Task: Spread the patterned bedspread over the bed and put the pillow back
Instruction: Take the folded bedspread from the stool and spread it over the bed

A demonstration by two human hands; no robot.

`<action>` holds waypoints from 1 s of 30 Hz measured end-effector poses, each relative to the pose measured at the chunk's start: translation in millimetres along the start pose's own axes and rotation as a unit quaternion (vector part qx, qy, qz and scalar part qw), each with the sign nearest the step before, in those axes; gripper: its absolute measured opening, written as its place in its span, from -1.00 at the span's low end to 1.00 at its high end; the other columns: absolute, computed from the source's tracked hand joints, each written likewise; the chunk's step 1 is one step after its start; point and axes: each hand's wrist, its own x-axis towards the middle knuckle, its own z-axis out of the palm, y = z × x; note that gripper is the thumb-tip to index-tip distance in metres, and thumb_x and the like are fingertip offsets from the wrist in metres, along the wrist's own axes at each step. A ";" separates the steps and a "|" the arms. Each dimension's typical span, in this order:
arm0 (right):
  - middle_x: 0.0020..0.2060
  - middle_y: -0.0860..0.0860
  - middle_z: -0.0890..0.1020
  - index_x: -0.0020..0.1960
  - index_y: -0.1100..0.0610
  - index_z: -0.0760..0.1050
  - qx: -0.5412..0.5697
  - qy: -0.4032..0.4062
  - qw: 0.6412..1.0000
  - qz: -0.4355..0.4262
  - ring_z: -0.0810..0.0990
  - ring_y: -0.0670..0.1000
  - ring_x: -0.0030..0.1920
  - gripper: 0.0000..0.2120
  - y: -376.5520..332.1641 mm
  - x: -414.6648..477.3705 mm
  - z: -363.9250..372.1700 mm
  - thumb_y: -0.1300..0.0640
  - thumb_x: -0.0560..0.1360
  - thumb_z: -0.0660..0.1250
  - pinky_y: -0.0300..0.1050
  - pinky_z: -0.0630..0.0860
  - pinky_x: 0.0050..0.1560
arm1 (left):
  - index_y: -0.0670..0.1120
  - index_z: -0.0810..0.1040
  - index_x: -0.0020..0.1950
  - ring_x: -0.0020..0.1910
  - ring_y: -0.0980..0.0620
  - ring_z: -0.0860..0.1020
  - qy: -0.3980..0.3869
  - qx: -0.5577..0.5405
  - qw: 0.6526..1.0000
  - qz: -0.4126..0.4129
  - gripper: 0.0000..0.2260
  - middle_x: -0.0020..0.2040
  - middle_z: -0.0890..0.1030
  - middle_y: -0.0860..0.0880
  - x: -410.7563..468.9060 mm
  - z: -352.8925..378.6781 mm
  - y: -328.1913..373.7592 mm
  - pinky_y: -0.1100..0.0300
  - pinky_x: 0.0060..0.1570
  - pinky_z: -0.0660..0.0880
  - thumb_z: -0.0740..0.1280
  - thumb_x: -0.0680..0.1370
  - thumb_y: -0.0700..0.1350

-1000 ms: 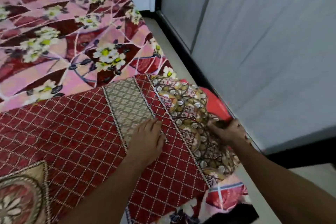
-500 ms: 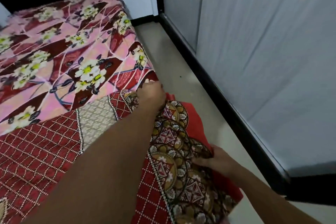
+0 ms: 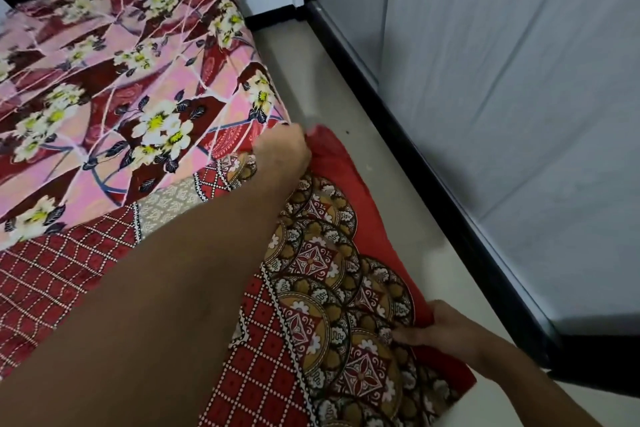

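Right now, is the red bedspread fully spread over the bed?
No. The red bedspread covers only the near part; the floral sheet beyond lies bare.

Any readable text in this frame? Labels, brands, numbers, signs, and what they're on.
None. No words, numbers or signs show anywhere.
Bedspread: only ornament, medallions and a red lattice; some curls look like letters but are not text.
Floral sheet: flowers only.
Wall panels: blank.
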 end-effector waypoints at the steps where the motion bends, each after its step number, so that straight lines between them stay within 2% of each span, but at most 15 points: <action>1: 0.09 0.08 0.72 0.26 0.12 0.57 0.010 -0.002 1.000 -0.008 0.71 0.14 0.08 -0.54 1.3 -3.4 -2.3 0.04 0.41 0.57 0.14 0.56 0.25 | -0.08 0.55 0.14 -0.19 -0.12 0.55 0.036 -0.055 0.997 -0.033 -0.74 -0.15 0.58 -0.10 4.9 -7.2 2.0 0.08 -0.20 0.46 0.16 0.66 0.03; 4: 0.11 0.11 0.71 0.29 0.13 0.54 0.048 0.019 0.998 -0.031 0.70 0.17 0.11 -0.55 4.6 -13.9 -10.7 0.11 0.44 0.54 0.16 0.56 0.25 | -0.02 0.55 0.19 -0.14 -0.12 0.56 0.084 -0.181 0.978 -0.062 -0.77 -0.08 0.62 -0.08 26.6 -27.7 10.5 0.11 -0.17 0.44 0.14 0.69 0.00; 8: 0.08 0.09 0.72 0.30 0.08 0.53 0.079 0.058 0.994 -0.039 0.71 0.16 0.08 -0.59 15.6 -20.8 -11.9 0.09 0.47 0.49 0.16 0.58 0.20 | 0.02 0.56 0.18 0.00 -0.12 0.60 0.033 -0.242 0.969 -0.030 -0.81 0.02 0.64 -0.08 37.1 -20.0 14.9 0.11 -0.06 0.50 0.19 0.68 -0.02; 11: 0.06 0.10 0.73 0.29 0.08 0.52 0.102 0.101 0.989 -0.045 0.72 0.16 0.04 -0.61 27.6 -22.2 -4.8 0.08 0.49 0.47 0.13 0.61 0.12 | 0.00 0.51 0.31 0.18 -0.18 0.55 -0.077 -0.285 0.955 -0.006 -0.75 0.19 0.60 -0.14 32.0 5.8 16.5 0.02 0.17 0.48 0.16 0.68 -0.01; 13: 0.04 0.13 0.73 0.27 0.10 0.52 0.138 0.135 0.980 -0.041 0.72 0.19 0.04 -0.62 37.5 -19.8 2.3 0.10 0.48 0.47 0.16 0.61 0.12 | 0.06 0.33 0.50 0.33 -0.22 0.46 -0.202 -0.339 0.919 -0.002 -0.60 0.36 0.49 -0.18 22.0 28.1 17.5 -0.07 0.35 0.39 0.14 0.67 0.08; 15: 0.02 0.15 0.73 0.24 0.13 0.54 0.163 0.155 0.974 -0.016 0.72 0.20 0.02 -0.66 47.2 -13.4 9.2 0.12 0.49 0.46 0.19 0.60 0.14 | 0.13 0.09 0.59 0.43 -0.25 0.36 -0.273 -0.350 0.896 0.012 -0.39 0.50 0.33 -0.20 9.2 44.6 19.2 -0.17 0.44 0.29 0.14 0.57 0.23; 16: 0.00 0.16 0.73 0.20 0.15 0.55 0.161 0.162 0.974 0.001 0.72 0.20 0.01 -0.70 49.3 -8.3 13.2 0.13 0.50 0.46 0.19 0.61 0.13 | 0.15 0.00 0.60 0.47 -0.26 0.32 -0.269 -0.356 0.894 0.023 -0.33 0.55 0.25 -0.21 2.4 48.9 19.2 -0.18 0.46 0.26 0.14 0.54 0.25; 18: -0.08 0.15 0.74 0.10 0.18 0.59 0.107 0.191 0.975 0.032 0.74 0.17 -0.08 -0.81 51.6 4.8 18.0 0.15 0.52 0.46 0.12 0.64 0.05 | 0.12 -0.08 0.61 0.52 -0.26 0.22 -0.212 -0.367 0.904 0.054 -0.31 0.59 0.14 -0.21 -14.1 43.3 17.9 -0.20 0.49 0.19 0.18 0.58 0.21; 20: -0.17 0.10 0.74 0.02 0.18 0.60 0.000 0.215 0.974 0.073 0.70 0.07 -0.22 -0.87 52.4 15.4 18.3 0.13 0.54 0.45 -0.02 0.61 -0.10 | 0.01 -0.05 0.63 0.57 -0.21 0.09 -0.143 -0.347 0.923 0.091 -0.34 0.59 0.14 -0.20 -36.4 32.3 8.8 -0.21 0.52 0.08 0.19 0.64 0.14; 21: -0.18 0.07 0.72 0.04 0.15 0.59 -0.042 0.205 0.972 0.103 0.65 0.02 -0.25 -0.83 50.7 18.1 20.2 0.06 0.54 0.44 -0.08 0.54 -0.16 | -0.02 -0.04 0.63 0.59 -0.18 0.03 -0.115 -0.319 0.935 0.103 -0.35 0.59 0.15 -0.17 -49.8 28.9 -1.6 -0.20 0.53 0.03 0.17 0.65 0.14; 23: -0.07 0.04 0.68 0.11 0.09 0.56 -0.091 0.190 0.965 0.159 0.62 0.00 -0.14 -0.68 39.5 15.0 28.8 -0.15 0.55 0.38 -0.16 0.46 -0.15 | -0.01 -0.06 0.64 0.60 -0.11 -0.05 -0.088 -0.276 0.951 0.112 -0.35 0.61 0.13 -0.12 -76.9 25.6 -32.3 -0.21 0.53 -0.01 0.09 0.66 0.21; 25: 0.15 0.09 0.62 0.23 0.12 0.53 -0.135 0.253 0.945 0.158 0.60 0.10 0.09 -0.49 33.3 8.6 37.5 -0.27 0.53 0.33 -0.14 0.46 -0.07 | 0.01 -0.09 0.64 0.60 -0.08 -0.09 -0.088 -0.230 0.961 0.123 -0.37 0.62 0.06 -0.08 -110.6 30.6 -67.0 -0.19 0.54 -0.04 0.01 0.66 0.25; 26: 0.25 0.15 0.58 0.31 0.16 0.49 -0.159 0.317 0.924 0.147 0.57 0.17 0.20 -0.44 33.2 3.2 46.0 -0.26 0.54 0.31 -0.11 0.46 0.02 | 0.01 -0.11 0.64 0.60 -0.07 -0.12 -0.098 -0.206 0.964 0.137 -0.37 0.63 0.02 -0.07 -133.6 32.6 -84.1 -0.17 0.54 -0.06 -0.02 0.66 0.25; 28: 0.32 0.24 0.52 0.41 0.19 0.41 -0.152 0.423 0.883 0.133 0.52 0.23 0.27 -0.42 34.9 -7.1 70.2 -0.18 0.56 0.29 -0.01 0.45 0.15 | 0.02 -0.14 0.64 0.59 -0.05 -0.15 -0.119 -0.167 0.963 0.173 -0.37 0.63 -0.02 -0.05 -182.0 35.2 -114.2 -0.14 0.55 -0.06 -0.06 0.66 0.27; 30: 0.34 0.26 0.49 0.43 0.20 0.37 -0.099 0.431 0.881 0.169 0.52 0.26 0.28 -0.36 41.4 -15.0 100.8 -0.25 0.55 0.23 0.01 0.44 0.15 | 0.04 -0.16 0.63 0.59 -0.05 -0.18 -0.154 -0.125 0.958 0.208 -0.36 0.63 -0.05 -0.05 -225.7 35.6 -138.2 -0.14 0.55 -0.08 -0.09 0.64 0.31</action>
